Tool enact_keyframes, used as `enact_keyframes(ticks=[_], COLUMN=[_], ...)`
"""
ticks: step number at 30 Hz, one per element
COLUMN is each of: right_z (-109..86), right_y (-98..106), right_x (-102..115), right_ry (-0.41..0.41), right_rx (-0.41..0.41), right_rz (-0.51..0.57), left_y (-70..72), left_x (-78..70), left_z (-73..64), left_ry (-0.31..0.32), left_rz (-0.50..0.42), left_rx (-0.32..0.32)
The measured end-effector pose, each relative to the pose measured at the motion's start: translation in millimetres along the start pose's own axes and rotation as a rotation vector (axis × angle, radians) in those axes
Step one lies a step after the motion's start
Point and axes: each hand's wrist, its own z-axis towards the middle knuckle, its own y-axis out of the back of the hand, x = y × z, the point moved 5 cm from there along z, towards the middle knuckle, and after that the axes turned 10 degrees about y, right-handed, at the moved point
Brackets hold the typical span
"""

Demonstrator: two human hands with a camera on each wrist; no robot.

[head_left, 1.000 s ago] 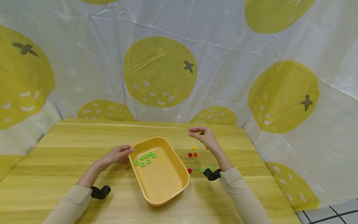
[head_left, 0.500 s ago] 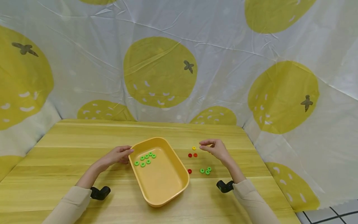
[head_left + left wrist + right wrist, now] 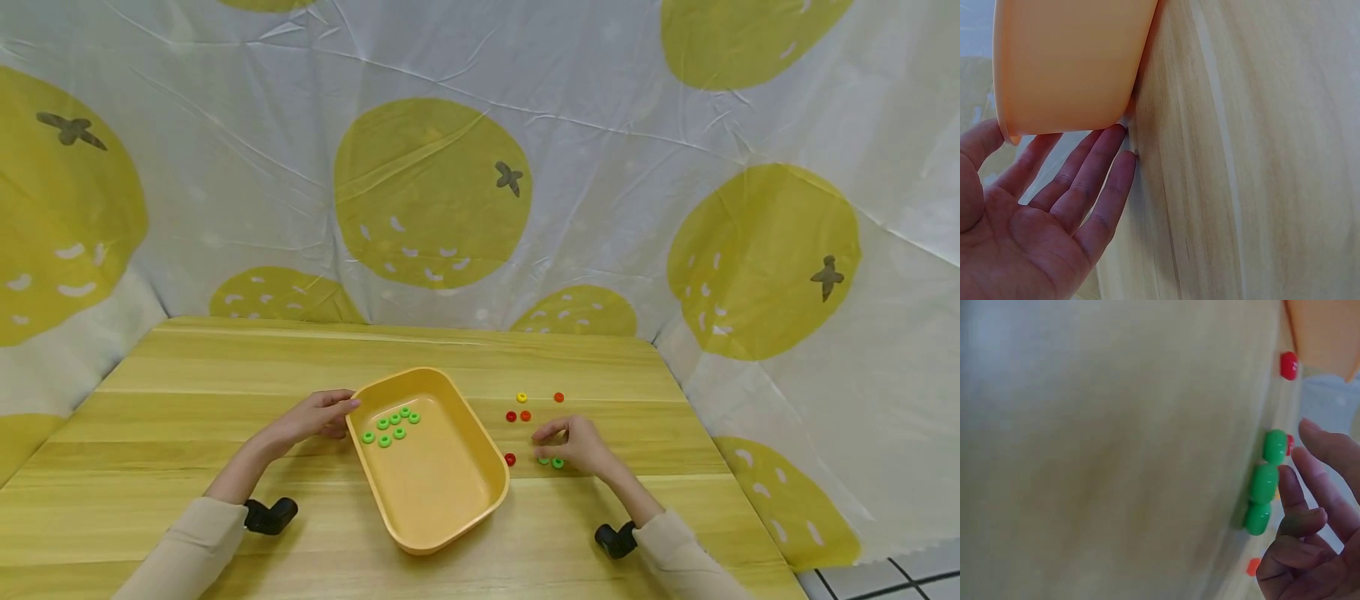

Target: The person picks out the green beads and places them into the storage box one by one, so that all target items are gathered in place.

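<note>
A shallow yellow-orange plastic tray (image 3: 450, 521) lies at a slant on the table, with several green ring-shaped beads (image 3: 385, 441) near its far left side. My left hand (image 3: 318, 414) grips the tray's left edge, thumb at the rim and fingers against the outer wall (image 3: 1072, 81). To the tray's right, my right hand (image 3: 581, 446) hovers low over three green beads (image 3: 1265, 483). Its thumb and forefinger are apart, with nothing seen between them; in the head view the fingers partly cover these beads.
A red bead (image 3: 510, 459) sits close to the tray's right side. Farther back lie another red bead (image 3: 511, 416), an orange bead (image 3: 526, 416), a yellow bead (image 3: 522, 397) and a second orange bead (image 3: 558, 397). A fruit-print cloth (image 3: 585, 208) hangs behind the wooden table (image 3: 247, 358).
My right hand has come down and toward me, from behind the loose beads to the green ones. The left hand and the tray have stayed in place.
</note>
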Motion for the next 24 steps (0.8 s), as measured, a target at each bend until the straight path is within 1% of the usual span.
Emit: enact_keyframes(ticks=[1, 4, 8, 13, 20, 24], right_z=[-0.6, -1.7, -1.7, -2.6, -4.8, -4.9], right_y=[-1.4, -4.6, -6.7, -5.7, -3.6, -2.8], right_x=[0.0, -0.4, 0.1, 1.8, 1.0, 1.6], right_ry=[0.014, 0.022, 0.006, 0.012, 0.001, 0.008], right_rx=[0.002, 0.01, 0.022, 0.033, 0.02, 0.018], right_rz=[-0.021, -0.055, -0.062, -0.084, -0.101, -0.111], left_y=[0.1, 0.3, 0.2, -0.5, -0.3, -0.6], left_x=[-0.1, -0.3, -0.7, -1.3, -0.3, 0.2], left_z=[-0.1, -0.4, -0.8, -0.7, -0.3, 0.0], left_ry=[0.001, -0.002, -0.011, -0.013, 0.0, 0.003], left_rz=[-0.001, -0.002, -0.007, -0.01, -0.008, -0.012], left_rx=[-0.001, 0.002, 0.01, 0.014, 0.007, 0.005])
